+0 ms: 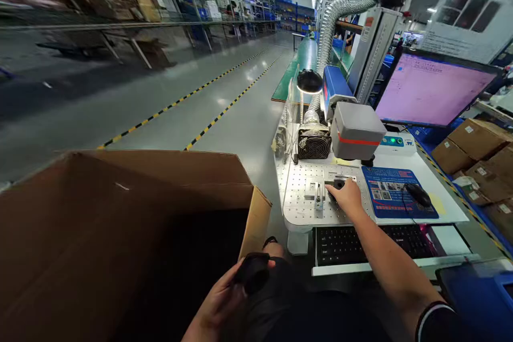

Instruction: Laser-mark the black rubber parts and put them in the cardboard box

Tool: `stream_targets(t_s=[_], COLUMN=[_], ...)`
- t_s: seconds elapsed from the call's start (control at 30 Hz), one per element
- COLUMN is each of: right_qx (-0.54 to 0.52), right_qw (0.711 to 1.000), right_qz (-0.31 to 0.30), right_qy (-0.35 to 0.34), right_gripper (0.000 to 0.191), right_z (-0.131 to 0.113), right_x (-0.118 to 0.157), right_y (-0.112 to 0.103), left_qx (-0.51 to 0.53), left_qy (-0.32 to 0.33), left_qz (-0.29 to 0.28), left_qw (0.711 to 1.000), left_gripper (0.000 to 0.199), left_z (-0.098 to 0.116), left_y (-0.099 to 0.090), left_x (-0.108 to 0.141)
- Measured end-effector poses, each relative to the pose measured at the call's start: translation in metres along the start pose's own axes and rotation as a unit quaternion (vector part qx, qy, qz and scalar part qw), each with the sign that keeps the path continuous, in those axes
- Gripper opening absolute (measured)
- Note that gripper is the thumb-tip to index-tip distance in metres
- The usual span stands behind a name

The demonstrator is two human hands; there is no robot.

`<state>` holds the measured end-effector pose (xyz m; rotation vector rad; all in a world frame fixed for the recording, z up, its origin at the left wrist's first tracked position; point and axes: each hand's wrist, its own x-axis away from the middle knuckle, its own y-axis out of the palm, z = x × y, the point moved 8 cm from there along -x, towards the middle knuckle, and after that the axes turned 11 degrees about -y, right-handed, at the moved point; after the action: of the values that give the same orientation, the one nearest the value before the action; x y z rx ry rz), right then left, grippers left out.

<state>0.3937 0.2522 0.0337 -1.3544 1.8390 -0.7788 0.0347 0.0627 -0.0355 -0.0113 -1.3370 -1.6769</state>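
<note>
My left hand [224,296] is low in the view, beside the open cardboard box [258,219], with its fingers closed around a black part [253,272]. On the perforated metal plate [296,208], my right hand [347,196] grips a small black part [339,184] between thumb and fingers. That part sits at a metal fixture [318,195] below the grey machine head [356,131]. My right hand's fingertips are partly hidden behind the hand.
Right of the plate lie a blue mouse pad [385,184] and a black mouse [418,195]. A keyboard [340,246] rests on a tray at the front edge. A monitor [436,88], a fan [315,145] and a ring lamp [310,81] stand behind.
</note>
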Motion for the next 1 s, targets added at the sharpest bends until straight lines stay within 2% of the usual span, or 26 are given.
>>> stream_targets(t_s=[0.1,0.2,0.3,0.4,0.47,0.53,0.7,0.9,1.0], right_qx=[0.015,-0.007,-0.065,-0.092,-0.082,-0.066,-0.047,-0.04,-0.02], right_qw=[1.0,1.0,0.995,0.992,0.993,0.994,0.994,0.996,0.998], right_qz=[0.005,0.017,0.033,0.035,0.029,0.029,0.025,0.034,0.024], right_qy=[0.015,-0.024,-0.069,-0.078,-0.081,-0.079,-0.091,-0.07,-0.062], right_gripper=[0.084,0.08,0.068,0.047,0.033,0.027,0.025,0.051,0.046], right_z=[-0.008,-0.011,-0.002,0.012,0.016,0.017,0.015,0.025,0.028], right_x=[0.003,0.012,0.024,0.028,0.026,0.022,0.017,0.023,0.026], right_y=[0.007,0.013,0.019,0.025,0.029,0.031,0.032,0.026,0.027], left_qx=[-0.016,-0.031,-0.021,-0.006,-0.007,-0.009,-0.008,-0.013,-0.005], left_qy=[0.003,0.006,-0.008,-0.018,-0.015,-0.005,0.007,0.037,0.042], left_qz=[-0.018,-0.036,-0.053,-0.067,-0.073,-0.077,-0.071,-0.056,-0.034], left_qw=[1.0,0.999,0.998,0.998,0.997,0.997,0.997,0.998,0.999], left_gripper=[0.042,0.042,0.045,0.046,0.044,0.043,0.039,0.035,0.035], left_z=[0.01,0.014,0.011,0.009,0.011,0.014,0.017,0.02,0.02], left_y=[0.013,0.013,0.002,-0.006,-0.004,0.003,0.011,-0.004,-0.01], left_x=[0.001,0.0,-0.004,-0.007,-0.007,-0.004,0.0,-0.006,-0.007])
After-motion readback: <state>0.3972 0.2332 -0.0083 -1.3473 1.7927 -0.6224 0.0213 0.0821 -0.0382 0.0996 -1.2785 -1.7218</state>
